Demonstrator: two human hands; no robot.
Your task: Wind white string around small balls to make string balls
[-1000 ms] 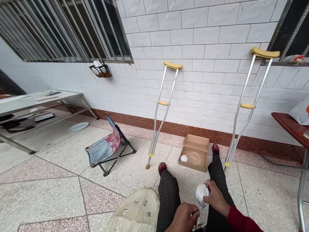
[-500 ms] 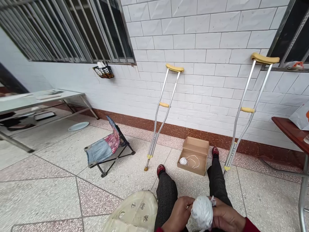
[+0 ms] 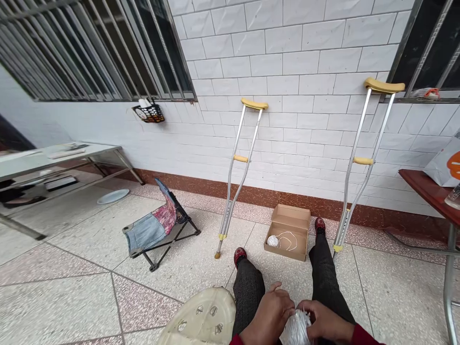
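A ball of white yarn (image 3: 296,329) sits between my two hands, low in the view above my lap. My right hand (image 3: 325,322) grips it from the right, thumb and fingers bent around its side. My left hand (image 3: 270,311) is closed at its upper left, fingertips pinched near the top of the ball; whatever thin strand they hold is too small to make out. On the floor between my feet lies an open cardboard box (image 3: 283,254), with a smaller white yarn ball (image 3: 272,241) and a loose strand inside.
Two crutches (image 3: 230,211) (image 3: 347,220) lean against the tiled wall. A folding chair (image 3: 158,227) stands to the left, and a pale plastic stool (image 3: 201,318) is beside my left leg. A red-topped table (image 3: 427,194) is at right, a long glass-topped table (image 3: 68,154) at far left.
The yarn ball has moved down and slightly left. My left hand has shifted up over its edge, and my right hand has come in closer to the ball's top. The view has tilted slightly.
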